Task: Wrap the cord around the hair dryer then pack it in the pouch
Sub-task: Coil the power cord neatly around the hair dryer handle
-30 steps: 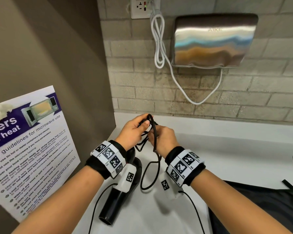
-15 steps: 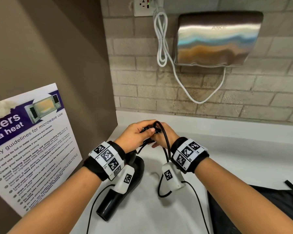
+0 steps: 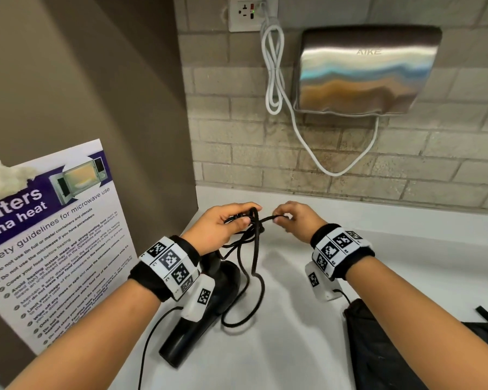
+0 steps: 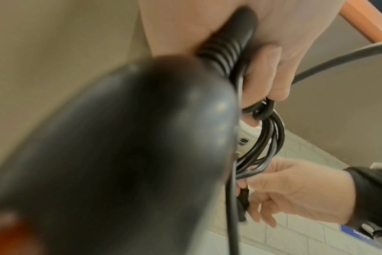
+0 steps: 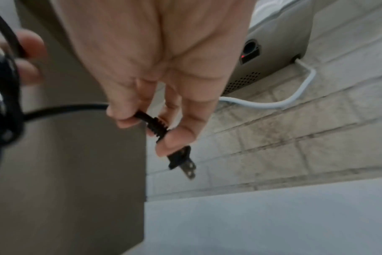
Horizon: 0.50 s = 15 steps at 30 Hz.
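On my far left a microwave safety poster (image 3: 48, 237) leans against the brown side wall. Next to it, my left hand (image 3: 223, 225) is clenched around a bunch of black cord (image 3: 255, 249) loops, fingers curled over the strands; the left wrist view also shows the ribbed strain relief at the handle's end held in that palm. Below that wrist the black hair dryer (image 3: 206, 308) hangs down, its nozzle end low over the white desk (image 3: 293, 347); I cannot tell whether it touches the surface. A slack loop of cord droops just right of the dryer body, down to the desk.

A short stretch of cord runs level from the bundle across to my right hand (image 3: 296, 220), which pinches the plug (image 5: 181, 162) end between thumb and fingers, prongs pointing away from the palm. The two hands are near each other, apart by that short span.

Lower right, the dark pouch (image 3: 378, 350) lies flat on the desk under my right forearm. On the brick wall above hang a steel hand dryer (image 3: 364, 71) and its white cable (image 3: 273, 74).
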### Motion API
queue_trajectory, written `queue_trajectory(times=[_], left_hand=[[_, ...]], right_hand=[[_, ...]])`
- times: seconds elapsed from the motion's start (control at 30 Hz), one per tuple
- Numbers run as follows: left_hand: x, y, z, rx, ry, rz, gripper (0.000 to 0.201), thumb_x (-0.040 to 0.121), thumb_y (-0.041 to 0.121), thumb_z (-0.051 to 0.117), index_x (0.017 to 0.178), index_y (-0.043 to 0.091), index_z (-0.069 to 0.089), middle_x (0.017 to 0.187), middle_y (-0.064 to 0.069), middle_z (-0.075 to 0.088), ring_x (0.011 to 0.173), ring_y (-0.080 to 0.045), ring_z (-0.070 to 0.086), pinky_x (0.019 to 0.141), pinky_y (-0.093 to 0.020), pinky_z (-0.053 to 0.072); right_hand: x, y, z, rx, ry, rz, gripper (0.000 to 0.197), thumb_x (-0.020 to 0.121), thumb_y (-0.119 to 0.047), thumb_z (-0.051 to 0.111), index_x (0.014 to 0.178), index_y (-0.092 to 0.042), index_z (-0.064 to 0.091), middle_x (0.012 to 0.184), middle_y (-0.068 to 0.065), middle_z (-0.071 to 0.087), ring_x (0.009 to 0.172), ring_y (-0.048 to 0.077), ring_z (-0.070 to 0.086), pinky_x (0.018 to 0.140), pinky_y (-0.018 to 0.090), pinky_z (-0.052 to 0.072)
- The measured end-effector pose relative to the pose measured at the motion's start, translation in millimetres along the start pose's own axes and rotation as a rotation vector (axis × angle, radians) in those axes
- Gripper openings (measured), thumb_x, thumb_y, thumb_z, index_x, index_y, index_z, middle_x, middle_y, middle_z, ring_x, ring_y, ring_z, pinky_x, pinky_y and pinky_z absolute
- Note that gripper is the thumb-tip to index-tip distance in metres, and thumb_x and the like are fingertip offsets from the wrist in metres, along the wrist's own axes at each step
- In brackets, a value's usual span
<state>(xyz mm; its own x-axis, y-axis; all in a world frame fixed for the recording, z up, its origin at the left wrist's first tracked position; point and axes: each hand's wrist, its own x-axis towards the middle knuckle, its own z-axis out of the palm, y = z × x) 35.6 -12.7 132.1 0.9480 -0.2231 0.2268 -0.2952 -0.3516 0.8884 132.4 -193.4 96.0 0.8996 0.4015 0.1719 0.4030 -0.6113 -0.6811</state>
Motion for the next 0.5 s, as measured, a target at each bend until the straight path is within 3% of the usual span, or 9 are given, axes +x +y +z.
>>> queue_trajectory(times=[0.03, 0.07, 0.1, 0.17, 0.23, 0.4, 0.5], left_hand=[[1.8, -4.5, -1.0, -0.007, 0.016, -0.003, 0.032, 0.093, -0.001, 0.043, 0.121, 0.011, 0.053, 0.089, 0.004, 0.057, 0.048, -0.019, 0.051, 0.047, -0.025, 0.047], [4.0, -10.3, -1.9, -0.027, 0.045, -0.017, 0.031, 0.094, 0.002, 0.044, 0.121, 0.011, 0.055, 0.084, 0.009, 0.057, 0.034, -0.011, 0.037, 0.036, -0.014, 0.034], [6.1, -16.1, -2.2, -0.055, 0.08, -0.042, 0.031, 0.094, 0.004, 0.045, 0.123, 0.009, 0.056, 0.08, 0.013, 0.058, 0.033, -0.005, 0.028, 0.036, -0.01, 0.027], [8.1, -23.5, -2.1, -0.1, 0.125, -0.08, 0.035, 0.093, 0.006, 0.046, 0.127, 0.007, 0.053, 0.071, 0.02, 0.058, 0.034, -0.001, 0.023, 0.036, -0.01, 0.024], [8.5, -25.3, -0.6, -0.11, 0.124, -0.071, 0.035, 0.093, 0.006, 0.047, 0.128, 0.008, 0.052, 0.065, 0.02, 0.056, 0.035, -0.001, 0.023, 0.036, -0.011, 0.024], [8.9, -27.5, -1.3, -0.134, 0.129, -0.04, 0.033, 0.094, 0.009, 0.046, 0.126, 0.014, 0.053, 0.076, 0.006, 0.052, 0.037, -0.002, 0.02, 0.037, -0.012, 0.023], [10.0, -31.5, -3.4, -0.146, 0.134, -0.016, 0.03, 0.095, 0.01, 0.044, 0.118, 0.025, 0.056, 0.058, 0.015, 0.047, 0.037, -0.003, 0.019, 0.037, -0.016, 0.018]], right_hand=[[1.3, 8.7, -1.6, 0.01, 0.027, 0.074, 0.01, 0.09, -0.011, 0.053, 0.088, -0.011, 0.062, 0.075, 0.006, 0.053, 0.066, 0.022, 0.052, 0.071, 0.03, 0.045], [2.8, 19.2, -2.4, -0.002, 0.056, 0.148, 0.012, 0.091, -0.012, 0.05, 0.085, -0.012, 0.06, 0.071, 0.009, 0.054, 0.062, 0.024, 0.052, 0.065, 0.029, 0.045], [4.3, 30.4, -2.9, -0.034, 0.094, 0.21, 0.014, 0.092, -0.013, 0.048, 0.085, -0.011, 0.059, 0.072, 0.012, 0.055, 0.062, 0.025, 0.052, 0.063, 0.028, 0.044], [6.2, 49.2, -2.3, -0.094, 0.16, 0.285, 0.016, 0.093, -0.014, 0.045, 0.086, -0.009, 0.059, 0.077, 0.014, 0.055, 0.067, 0.025, 0.053, 0.064, 0.031, 0.045], [6.9, 58.5, -0.3, -0.129, 0.176, 0.332, 0.017, 0.093, -0.013, 0.042, 0.085, -0.01, 0.057, 0.081, 0.015, 0.054, 0.071, 0.026, 0.052, 0.069, 0.037, 0.048], [13.0, 64.8, 0.2, -0.276, 0.152, 0.436, 0.028, 0.096, -0.012, 0.037, 0.109, -0.002, 0.059, 0.106, 0.022, 0.06, 0.09, 0.035, 0.057, 0.076, 0.035, 0.045], [20.8, 72.9, -2.9, -0.316, 0.146, 0.532, 0.029, 0.095, -0.01, 0.037, 0.114, -0.001, 0.057, 0.115, 0.022, 0.059, 0.103, 0.037, 0.058, 0.084, 0.036, 0.047]])
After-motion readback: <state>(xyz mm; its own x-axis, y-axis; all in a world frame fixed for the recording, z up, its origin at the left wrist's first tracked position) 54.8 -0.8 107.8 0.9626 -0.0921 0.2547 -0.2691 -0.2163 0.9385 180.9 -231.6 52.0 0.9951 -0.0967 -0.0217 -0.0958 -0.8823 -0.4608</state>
